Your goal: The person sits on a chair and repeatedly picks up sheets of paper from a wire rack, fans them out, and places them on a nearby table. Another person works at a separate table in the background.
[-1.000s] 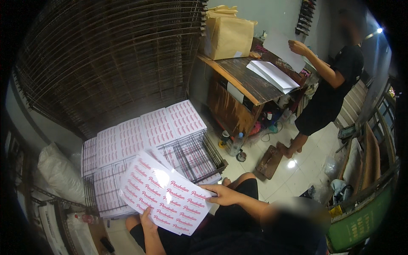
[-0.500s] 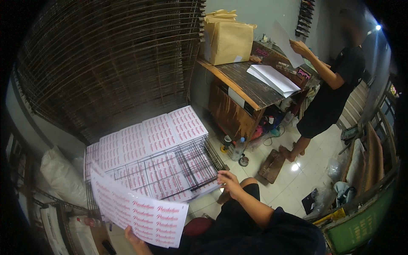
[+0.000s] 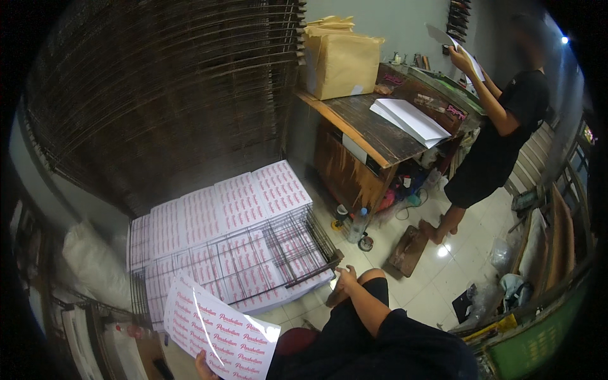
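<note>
My left hand point(image 3: 204, 366) pinches the lower edge of a white printed sheet point(image 3: 218, 332) with rows of red lettering. The sheet bends and hangs in front of a low wire rack point(image 3: 310, 253), covering part of it. More printed sheets point(image 3: 253, 190) lie side by side on the rack, some beneath its wires. Just below the rack's right front corner is my right hand point(image 3: 346, 277), its fingers curled. Whether those fingers grip the rack's frame is too small to make out.
Tall wire shelves point(image 3: 171, 95) rise behind the rack. A wooden table point(image 3: 354, 120) bears a wrapped brown paper bundle point(image 3: 348, 63) and white paper point(image 3: 408, 120). Another person point(image 3: 500, 139) stands beside it, holding paper. A bottle point(image 3: 356, 227) and a wooden block point(image 3: 407, 251) are on the floor; a white sack point(image 3: 95, 259) leans left.
The printed sheet in my left hand has swung right and lower, baring more of the rack's left side. My right hand has moved slightly down and right. The other person's sheet has been raised and tilted.
</note>
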Available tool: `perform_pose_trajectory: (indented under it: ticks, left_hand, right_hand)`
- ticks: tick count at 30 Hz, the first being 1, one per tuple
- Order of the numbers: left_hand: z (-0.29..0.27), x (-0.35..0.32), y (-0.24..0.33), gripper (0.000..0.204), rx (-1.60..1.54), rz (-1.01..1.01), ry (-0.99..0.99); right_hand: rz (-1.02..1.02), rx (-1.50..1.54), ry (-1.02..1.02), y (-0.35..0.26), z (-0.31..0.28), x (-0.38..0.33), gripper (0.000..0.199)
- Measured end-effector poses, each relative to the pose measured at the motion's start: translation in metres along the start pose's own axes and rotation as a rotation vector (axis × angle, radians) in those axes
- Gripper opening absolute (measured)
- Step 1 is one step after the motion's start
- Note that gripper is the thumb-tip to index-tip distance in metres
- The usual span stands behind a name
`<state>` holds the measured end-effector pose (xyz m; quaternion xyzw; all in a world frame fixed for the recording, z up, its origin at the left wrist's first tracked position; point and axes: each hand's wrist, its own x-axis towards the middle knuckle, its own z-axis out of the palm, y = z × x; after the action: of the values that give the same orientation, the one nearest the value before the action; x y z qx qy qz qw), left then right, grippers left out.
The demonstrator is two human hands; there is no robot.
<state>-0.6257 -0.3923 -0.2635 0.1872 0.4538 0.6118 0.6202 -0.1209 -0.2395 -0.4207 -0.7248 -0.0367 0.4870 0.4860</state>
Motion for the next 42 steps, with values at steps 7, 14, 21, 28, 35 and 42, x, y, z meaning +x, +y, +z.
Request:
perform_pose_trajectory:
  ticks: [7, 14, 21, 28, 35, 42]
  left_hand:
    - [0.009, 0.007, -0.001, 0.076, 0.094, -0.014, -0.036]
    - [0.013, 0.009, -0.003, 0.078, 0.153, -0.022, -0.057]
    - [0.009, 0.011, -0.004, 0.081, 0.212, -0.003, -0.074]
    - [-0.013, 0.009, -0.010, 0.083, 0.292, 0.052, -0.148]
    - [0.011, -0.002, 0.002, 0.088, 0.307, 0.004, -0.032]
    - [-0.019, 0.006, -0.010, 0.053, 0.271, 0.082, -0.148]
  right_hand:
    - [-0.159, -0.083, 0.150, 0.011, 0.001, 0.006, 0.060]
    - [-0.196, -0.318, 0.212, 0.002, 0.002, -0.016, 0.059]
    - [-0.199, -0.341, 0.158, 0.022, 0.003, 0.011, 0.061]
    - [-0.204, -0.396, 0.171, 0.022, 0.001, 0.008, 0.059]
    - [-0.179, -0.351, 0.129, 0.010, 0.002, -0.010, 0.056]
    - [-0.227, -0.374, 0.150, 0.031, 0.002, 0.021, 0.058]
